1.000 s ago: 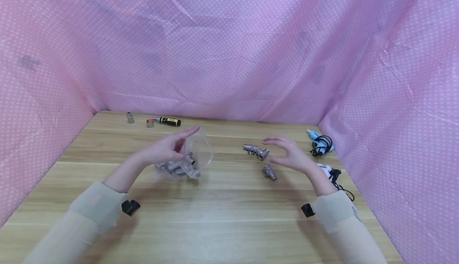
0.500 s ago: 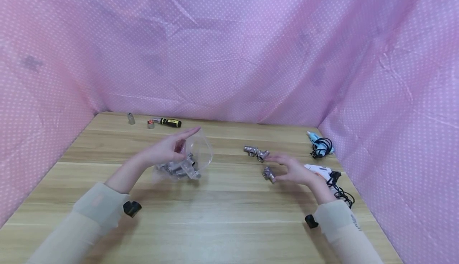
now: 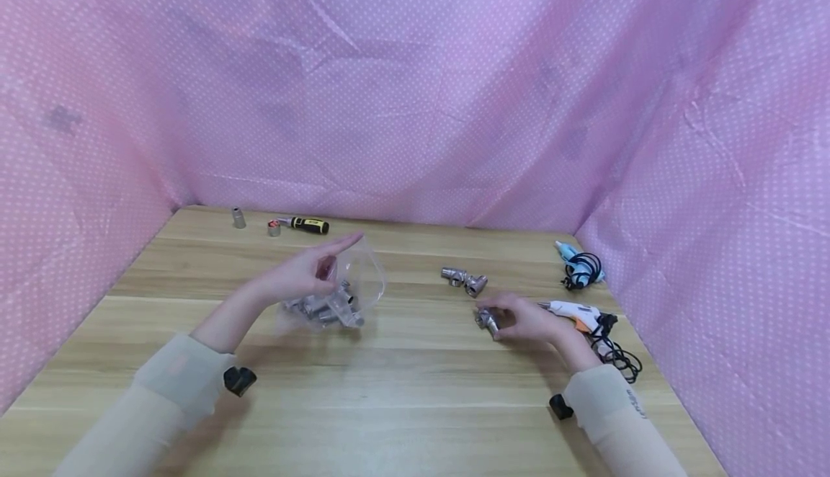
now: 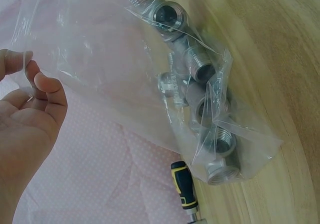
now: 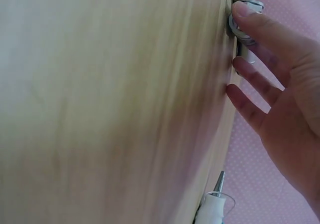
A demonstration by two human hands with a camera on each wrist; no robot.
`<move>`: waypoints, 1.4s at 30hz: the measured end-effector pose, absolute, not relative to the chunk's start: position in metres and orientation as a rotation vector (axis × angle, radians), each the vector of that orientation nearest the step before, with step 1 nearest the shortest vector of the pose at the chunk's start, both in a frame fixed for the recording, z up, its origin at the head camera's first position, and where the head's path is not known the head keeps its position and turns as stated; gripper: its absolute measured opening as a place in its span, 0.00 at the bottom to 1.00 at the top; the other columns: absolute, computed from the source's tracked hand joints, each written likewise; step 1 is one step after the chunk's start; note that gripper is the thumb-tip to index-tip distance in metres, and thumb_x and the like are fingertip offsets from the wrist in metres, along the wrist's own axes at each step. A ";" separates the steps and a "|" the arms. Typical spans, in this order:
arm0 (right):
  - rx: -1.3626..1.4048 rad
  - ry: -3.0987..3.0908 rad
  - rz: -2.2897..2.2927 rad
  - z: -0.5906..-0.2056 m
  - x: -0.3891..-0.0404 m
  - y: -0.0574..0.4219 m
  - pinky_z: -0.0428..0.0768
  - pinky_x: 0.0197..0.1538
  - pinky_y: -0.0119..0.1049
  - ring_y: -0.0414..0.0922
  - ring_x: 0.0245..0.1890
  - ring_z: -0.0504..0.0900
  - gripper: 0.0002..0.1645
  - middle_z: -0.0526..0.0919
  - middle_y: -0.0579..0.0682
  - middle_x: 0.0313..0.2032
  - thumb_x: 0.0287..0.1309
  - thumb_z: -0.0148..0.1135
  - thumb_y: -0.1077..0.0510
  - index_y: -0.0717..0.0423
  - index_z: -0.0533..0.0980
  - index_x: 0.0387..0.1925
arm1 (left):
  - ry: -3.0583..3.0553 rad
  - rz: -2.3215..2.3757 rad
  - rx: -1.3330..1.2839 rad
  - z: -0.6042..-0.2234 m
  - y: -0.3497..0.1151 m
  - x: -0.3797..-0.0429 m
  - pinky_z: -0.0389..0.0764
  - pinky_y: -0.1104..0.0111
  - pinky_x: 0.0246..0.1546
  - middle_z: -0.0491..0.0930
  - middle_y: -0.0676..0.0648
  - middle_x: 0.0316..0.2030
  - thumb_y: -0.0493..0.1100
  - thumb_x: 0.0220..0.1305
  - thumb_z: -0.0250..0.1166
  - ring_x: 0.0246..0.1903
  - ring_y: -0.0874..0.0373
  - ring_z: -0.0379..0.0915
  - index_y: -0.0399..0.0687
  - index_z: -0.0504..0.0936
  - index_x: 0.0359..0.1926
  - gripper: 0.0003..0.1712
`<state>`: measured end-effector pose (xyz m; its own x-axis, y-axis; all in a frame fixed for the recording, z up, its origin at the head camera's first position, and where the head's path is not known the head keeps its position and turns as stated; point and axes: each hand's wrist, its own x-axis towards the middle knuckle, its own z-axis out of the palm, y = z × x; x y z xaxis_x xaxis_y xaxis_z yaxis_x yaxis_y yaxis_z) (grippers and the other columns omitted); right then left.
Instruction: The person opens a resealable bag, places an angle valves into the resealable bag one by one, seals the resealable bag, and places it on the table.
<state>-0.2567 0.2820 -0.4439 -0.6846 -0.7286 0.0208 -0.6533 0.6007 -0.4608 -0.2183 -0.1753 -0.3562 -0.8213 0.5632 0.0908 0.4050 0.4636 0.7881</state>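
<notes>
Pinching the film near the mouth of a clear, thin plastic bag (image 4: 105, 64) with curled fingers of the left hand (image 3: 301, 269), and holding that side up above a pale wood-grain tabletop (image 3: 389, 405). Enclosing several silver, threaded, T-shaped metal fittings (image 4: 197, 64) in the bag's lower end, resting low and overlapping too much under crumpled film for exact counting. Gaping at the mouth toward the right in the head view. Pinching one separate silver tee-shaped metal fitting (image 3: 488, 324) between thumb and fingers of the right hand (image 3: 528, 318), outside the bag and low at the tabletop, with two other fingers spreading apart in the right wrist view. Having two loose silver metal tees (image 3: 476, 285) lying close together just beyond that hand, also outside the bag. Bearing near the tabletop's far edge a slim silver metal cylinder (image 3: 239, 218), a short round metal piece (image 3: 274, 229) with something orange-red in its top, and a black-and-yellow-handled screwdriver (image 3: 309, 225). Showing at the right a white glue gun (image 3: 577, 311) with black cord and a pale blue glue gun (image 3: 573, 257) wrapped in more cord.
</notes>
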 end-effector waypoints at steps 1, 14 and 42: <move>-1.140 2.662 -0.661 -0.444 -0.257 0.282 0.69 0.60 0.51 0.50 0.57 0.72 0.37 0.75 0.50 0.59 0.44 0.73 0.56 0.50 0.72 0.60 | 2.526 1.290 0.845 -0.356 -0.175 -0.218 0.68 0.73 0.22 0.68 0.47 0.32 0.29 0.51 0.63 0.23 0.59 0.60 0.62 0.49 0.74 0.54; -0.981 2.668 -0.692 -0.419 -0.255 0.268 0.73 0.56 0.54 0.54 0.55 0.75 0.35 0.76 0.52 0.57 0.47 0.71 0.55 0.50 0.73 0.59 | 2.528 1.285 0.852 -0.359 -0.176 -0.220 0.67 0.73 0.22 0.69 0.46 0.49 0.29 0.50 0.63 0.23 0.60 0.60 0.63 0.49 0.73 0.54; -1.358 2.821 -0.812 -0.332 -0.254 0.193 0.78 0.51 0.44 0.47 0.45 0.80 0.37 0.81 0.51 0.50 0.48 0.71 0.55 0.57 0.71 0.61 | 2.519 1.275 0.891 -0.355 -0.176 -0.222 0.69 0.72 0.24 0.69 0.44 0.53 0.29 0.51 0.63 0.25 0.59 0.63 0.55 0.48 0.74 0.52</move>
